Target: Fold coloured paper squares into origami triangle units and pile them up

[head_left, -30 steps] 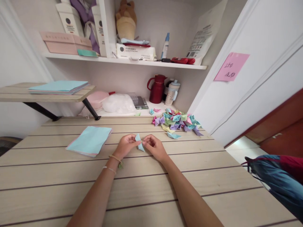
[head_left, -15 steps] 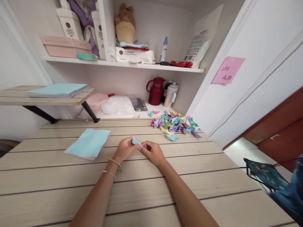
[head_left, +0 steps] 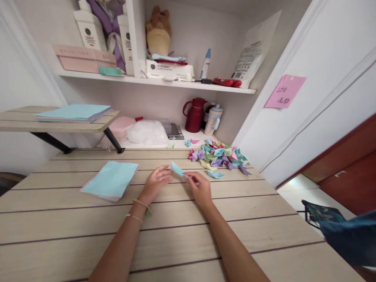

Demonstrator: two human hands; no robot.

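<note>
Across the worktop (head_left: 176,243), folded paper boats (head_left: 217,163) are heaped at the far right; blue-topped sheets (head_left: 111,178) are stacked at the left. Behind, the contents of a whitish plastic bag (head_left: 147,132) cannot be made out, and those of the red jug (head_left: 194,116) and pale cup (head_left: 212,122) are hidden by lids. The left hand (head_left: 156,182) is held loosely spread beside one end of a blue paper piece (head_left: 177,170); contact cannot be told. Between the two hands, its other end is pinched in the narrow grip of the right hand (head_left: 201,190). Creases are probably best preserved if the tip is pinched lightly and the sides are left uncrushed.
</note>
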